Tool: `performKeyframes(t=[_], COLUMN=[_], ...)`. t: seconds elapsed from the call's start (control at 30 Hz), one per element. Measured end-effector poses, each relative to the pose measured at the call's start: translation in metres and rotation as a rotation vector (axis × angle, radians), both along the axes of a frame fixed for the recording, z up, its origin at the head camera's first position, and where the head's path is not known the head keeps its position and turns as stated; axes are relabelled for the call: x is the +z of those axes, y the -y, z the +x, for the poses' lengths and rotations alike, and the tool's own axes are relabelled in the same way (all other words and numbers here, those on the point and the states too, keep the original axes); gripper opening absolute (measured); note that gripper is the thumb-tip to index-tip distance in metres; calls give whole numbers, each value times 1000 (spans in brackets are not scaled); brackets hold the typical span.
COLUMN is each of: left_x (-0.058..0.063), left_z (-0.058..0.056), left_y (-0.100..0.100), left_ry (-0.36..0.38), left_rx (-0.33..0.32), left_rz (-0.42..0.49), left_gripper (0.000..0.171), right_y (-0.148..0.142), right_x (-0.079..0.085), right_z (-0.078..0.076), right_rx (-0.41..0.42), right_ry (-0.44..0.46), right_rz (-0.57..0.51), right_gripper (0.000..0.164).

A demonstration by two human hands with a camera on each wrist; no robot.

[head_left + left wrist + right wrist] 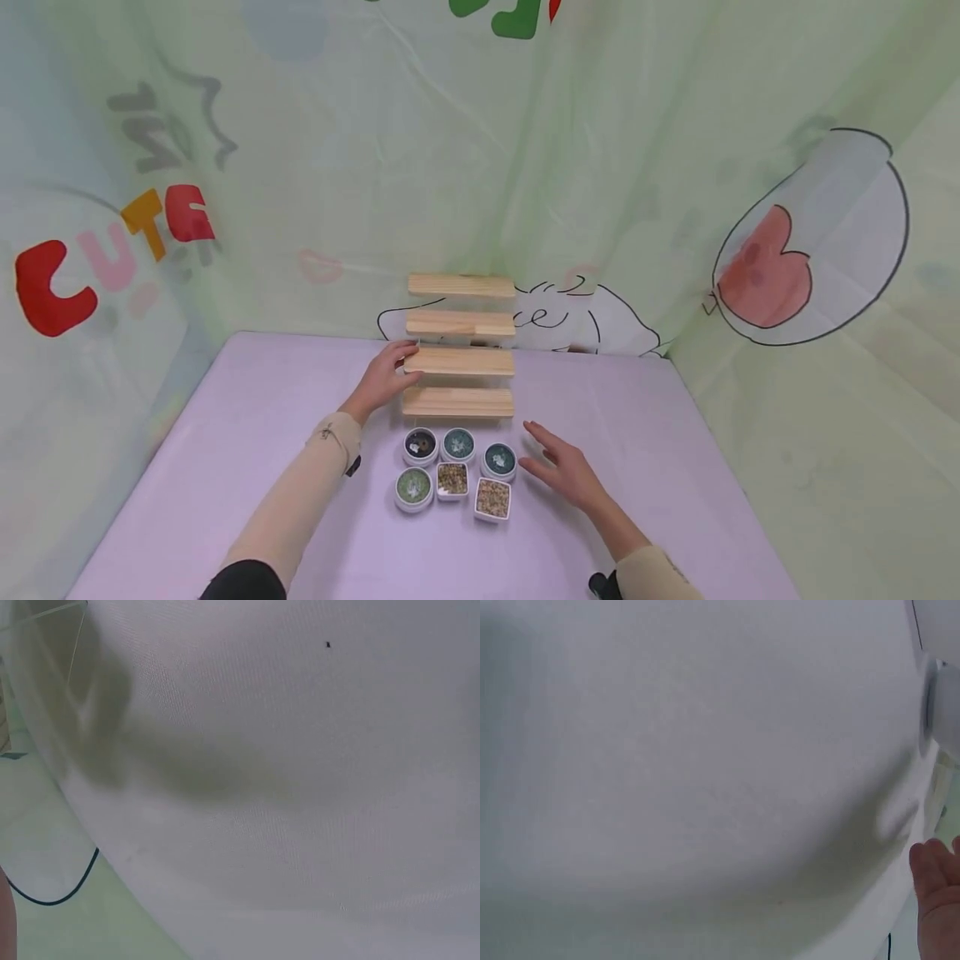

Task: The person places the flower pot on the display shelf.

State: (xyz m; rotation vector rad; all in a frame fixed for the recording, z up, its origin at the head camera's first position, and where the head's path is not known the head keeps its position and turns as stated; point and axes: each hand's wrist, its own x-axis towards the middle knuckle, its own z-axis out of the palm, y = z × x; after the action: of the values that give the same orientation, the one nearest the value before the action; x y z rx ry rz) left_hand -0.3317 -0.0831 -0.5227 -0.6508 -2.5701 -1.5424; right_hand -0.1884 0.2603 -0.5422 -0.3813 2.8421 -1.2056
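A stepped wooden display rack (459, 362) with pale planks stands at the back of the table. My left hand (386, 379) grips the left end of its second plank from the front, thumb at the near edge and fingers at the far edge. In front of the rack sit small white pots: round ones with dark (420, 444), teal (458, 443) and green (413, 486) contents, and square ones holding beige granules (492, 498). My right hand (562, 468) hovers beside the right-hand teal pot (498, 459), fingers extended and holding nothing. The right wrist view catches its fingers (930, 874) near the edge.
A lilac cloth covers the table (630, 400). Printed fabric curtains (337, 167) hang close behind it and on both sides. The left wrist view shows mostly tablecloth (300, 787) with the hand's shadow.
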Motion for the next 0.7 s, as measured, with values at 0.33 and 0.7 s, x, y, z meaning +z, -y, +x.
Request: performKeyframes(t=[0.33, 0.7], left_x=[2, 6], left_z=[2, -1], left_y=[2, 5], left_ry=[50, 79], left_rx=[-22, -19], left_rz=[36, 20], left_gripper=[59, 59], right_y=[4, 13], right_x=[-14, -25], right_z=[7, 4], right_rx=[143, 153], right_ry=[-10, -68], right_rz=[-89, -140], right_gripper=[54, 44])
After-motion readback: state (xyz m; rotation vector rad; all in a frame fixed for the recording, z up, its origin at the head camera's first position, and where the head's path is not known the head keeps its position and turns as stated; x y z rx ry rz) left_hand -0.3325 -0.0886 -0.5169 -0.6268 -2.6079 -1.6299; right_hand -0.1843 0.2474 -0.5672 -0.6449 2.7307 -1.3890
